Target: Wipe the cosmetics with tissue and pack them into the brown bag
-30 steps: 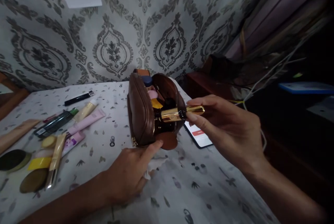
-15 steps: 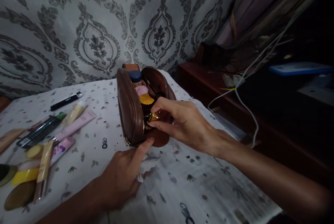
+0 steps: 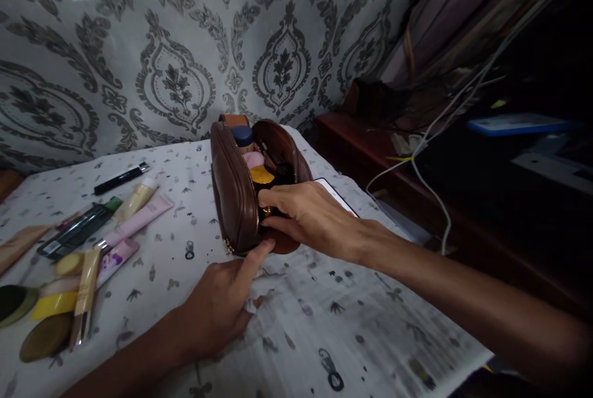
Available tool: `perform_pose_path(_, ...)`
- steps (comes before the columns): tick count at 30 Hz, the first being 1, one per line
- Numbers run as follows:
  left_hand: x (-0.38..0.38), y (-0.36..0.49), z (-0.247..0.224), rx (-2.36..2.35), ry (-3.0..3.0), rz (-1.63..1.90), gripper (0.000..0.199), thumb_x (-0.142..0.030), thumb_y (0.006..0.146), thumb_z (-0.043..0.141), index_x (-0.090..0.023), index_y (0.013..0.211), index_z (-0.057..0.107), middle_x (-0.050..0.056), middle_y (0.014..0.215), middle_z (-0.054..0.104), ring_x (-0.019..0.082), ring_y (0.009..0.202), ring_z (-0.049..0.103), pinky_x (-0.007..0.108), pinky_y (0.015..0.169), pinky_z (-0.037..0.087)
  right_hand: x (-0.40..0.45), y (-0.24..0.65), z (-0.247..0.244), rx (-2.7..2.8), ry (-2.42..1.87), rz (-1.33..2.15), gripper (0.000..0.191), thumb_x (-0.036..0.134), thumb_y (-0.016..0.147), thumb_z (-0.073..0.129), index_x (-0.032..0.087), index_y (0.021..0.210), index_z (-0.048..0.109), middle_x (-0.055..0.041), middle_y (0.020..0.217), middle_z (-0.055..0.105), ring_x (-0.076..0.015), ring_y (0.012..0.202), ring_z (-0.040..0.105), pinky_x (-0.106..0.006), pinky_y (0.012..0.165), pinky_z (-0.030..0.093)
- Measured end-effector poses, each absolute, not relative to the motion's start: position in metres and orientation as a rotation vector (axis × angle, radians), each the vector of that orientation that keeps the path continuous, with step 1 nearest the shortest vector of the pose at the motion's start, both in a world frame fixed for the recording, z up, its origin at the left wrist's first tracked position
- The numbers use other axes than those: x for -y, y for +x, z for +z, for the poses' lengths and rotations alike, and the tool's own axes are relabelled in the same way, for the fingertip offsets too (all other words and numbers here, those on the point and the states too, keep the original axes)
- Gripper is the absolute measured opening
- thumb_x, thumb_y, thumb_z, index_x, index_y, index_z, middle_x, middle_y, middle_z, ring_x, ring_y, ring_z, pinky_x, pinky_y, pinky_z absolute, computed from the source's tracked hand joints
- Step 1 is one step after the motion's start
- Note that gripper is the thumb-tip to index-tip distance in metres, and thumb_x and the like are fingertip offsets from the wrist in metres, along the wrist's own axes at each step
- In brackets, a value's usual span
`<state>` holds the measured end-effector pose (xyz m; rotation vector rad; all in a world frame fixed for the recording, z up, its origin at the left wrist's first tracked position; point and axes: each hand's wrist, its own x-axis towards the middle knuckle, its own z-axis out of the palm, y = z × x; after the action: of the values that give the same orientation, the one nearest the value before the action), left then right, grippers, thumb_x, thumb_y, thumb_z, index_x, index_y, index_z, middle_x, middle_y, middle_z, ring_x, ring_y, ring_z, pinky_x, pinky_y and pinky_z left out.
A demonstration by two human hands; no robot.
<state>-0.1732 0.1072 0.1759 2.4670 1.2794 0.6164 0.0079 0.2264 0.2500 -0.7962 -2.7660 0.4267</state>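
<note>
Hands work at the brown pouch (image 3: 234, 200): the right (image 3: 315, 215) pinches a gold item (image 3: 267, 210) inside; the left (image 3: 222, 299), loosely curled, points a finger at its flap (image 3: 283, 242).

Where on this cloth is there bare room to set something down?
Bare cloth shows between the pink tube and brown bag, and nearer the camera between left hand and right forearm. Crowded: far left, with other tubes, and inside the bag.

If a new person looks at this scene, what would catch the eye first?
Probably the open brown bag in the middle, with the right hand reaching inside and the left at its near end. Next, the bright yellow band among cosmetics at the left.
</note>
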Motion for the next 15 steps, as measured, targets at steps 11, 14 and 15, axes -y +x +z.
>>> perform_pose_path(11, -0.1073, -0.1752, 0.1712, -1.281, 2.426, 0.59, 0.081, -0.014, 0.089, 0.044, -0.023, 0.155, 0.0, 0.008, 0.107, 0.074, 0.024, 0.088, 0.073, 0.036, 0.072, 0.061, -0.2188, 0.0048, 0.2529, 2.897, -0.884, 0.278, 0.004, 0.015, 0.089, 0.063, 0.018, 0.087, 0.06, -0.0005, 0.08, 0.065, -0.0128, 0.066, 0.054, -0.027, 0.055, 0.021)
perform_pose_path(14, -0.1077, -0.1757, 0.1709, -1.283, 2.427, 0.598, 0.079, -0.014, 0.089, 0.043, -0.023, 0.155, 0.001, 0.009, 0.11, 0.073, 0.025, 0.089, 0.073, 0.036, 0.072, 0.061, -0.2203, 0.0067, 0.2546, 2.896, -0.846, 0.339, 0.007, 0.012, 0.09, 0.059, 0.017, 0.089, 0.063, -0.0016, 0.082, 0.065, -0.0134, 0.07, 0.056, -0.027, 0.057, 0.024)
perform_pose_path(15, -0.1078, -0.1757, 0.171, -1.285, 2.426, 0.596, 0.078, -0.014, 0.089, 0.043, -0.023, 0.155, 0.002, 0.01, 0.111, 0.073, 0.025, 0.088, 0.073, 0.036, 0.071, 0.061, -0.2207, 0.0076, 0.2543, 2.891, -0.837, 0.348, 0.008, 0.011, 0.091, 0.058, 0.017, 0.089, 0.064, -0.0021, 0.084, 0.065, -0.0134, 0.071, 0.056, -0.026, 0.057, 0.025)
